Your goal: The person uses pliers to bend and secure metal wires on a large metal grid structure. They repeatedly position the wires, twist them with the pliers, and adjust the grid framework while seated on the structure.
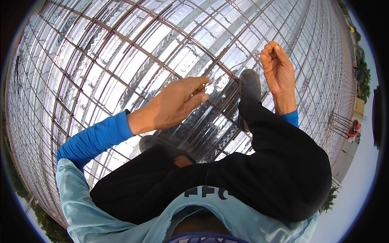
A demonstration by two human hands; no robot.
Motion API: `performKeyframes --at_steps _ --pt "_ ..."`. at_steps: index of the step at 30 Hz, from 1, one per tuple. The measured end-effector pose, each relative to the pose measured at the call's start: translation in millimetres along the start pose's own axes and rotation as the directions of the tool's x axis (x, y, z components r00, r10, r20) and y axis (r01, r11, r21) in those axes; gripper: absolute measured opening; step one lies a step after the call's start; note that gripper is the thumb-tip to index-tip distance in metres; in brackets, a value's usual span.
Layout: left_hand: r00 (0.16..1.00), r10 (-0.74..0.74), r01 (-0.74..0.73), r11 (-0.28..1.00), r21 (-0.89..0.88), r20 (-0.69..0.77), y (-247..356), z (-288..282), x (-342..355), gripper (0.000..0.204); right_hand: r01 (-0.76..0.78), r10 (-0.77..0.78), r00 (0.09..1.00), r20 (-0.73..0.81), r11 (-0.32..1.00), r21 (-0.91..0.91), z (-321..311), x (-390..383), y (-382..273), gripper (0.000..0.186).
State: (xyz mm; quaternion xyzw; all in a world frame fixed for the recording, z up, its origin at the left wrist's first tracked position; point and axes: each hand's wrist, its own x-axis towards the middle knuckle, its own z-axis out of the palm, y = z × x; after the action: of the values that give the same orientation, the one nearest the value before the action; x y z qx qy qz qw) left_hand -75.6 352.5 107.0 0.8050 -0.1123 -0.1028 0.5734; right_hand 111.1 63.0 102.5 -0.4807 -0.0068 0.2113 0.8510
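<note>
- Tie wire [242, 63], thin and bent, spans the gap between the two hands, above the rebar mesh [219, 62] and just left of the dark right shoe [250, 86].
- The left hand [178, 99] is loosely curled, thumb apart from the fingers; the wire's near end meets its fingertips, but I cannot tell how firmly they grip.
- The right hand [279, 69], farther off, has its thumb against curled fingers; the wire's far end reaches them, though whether they pinch it is unclear.
- A loose grip could let the wire slip and drop through the mesh onto the shiny metal decking [187, 56].
- Glare might hide the wire; a shoe shifting on the bars could upset the squat.
</note>
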Motion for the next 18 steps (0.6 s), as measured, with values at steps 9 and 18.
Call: performKeyframes --at_steps 9,18 --pt "0.994 -0.105 0.107 0.976 -0.192 0.019 -9.3 19.5 -7.1 0.026 -0.065 0.064 0.997 -0.042 0.998 -0.021 3.6 -6.0 2.4 0.023" --pt "0.998 0.016 -0.023 0.995 0.094 0.068 9.9 45.2 -15.2 0.021 -0.145 0.114 0.981 -0.154 0.967 -0.208 1.7 -4.4 3.1 0.023"
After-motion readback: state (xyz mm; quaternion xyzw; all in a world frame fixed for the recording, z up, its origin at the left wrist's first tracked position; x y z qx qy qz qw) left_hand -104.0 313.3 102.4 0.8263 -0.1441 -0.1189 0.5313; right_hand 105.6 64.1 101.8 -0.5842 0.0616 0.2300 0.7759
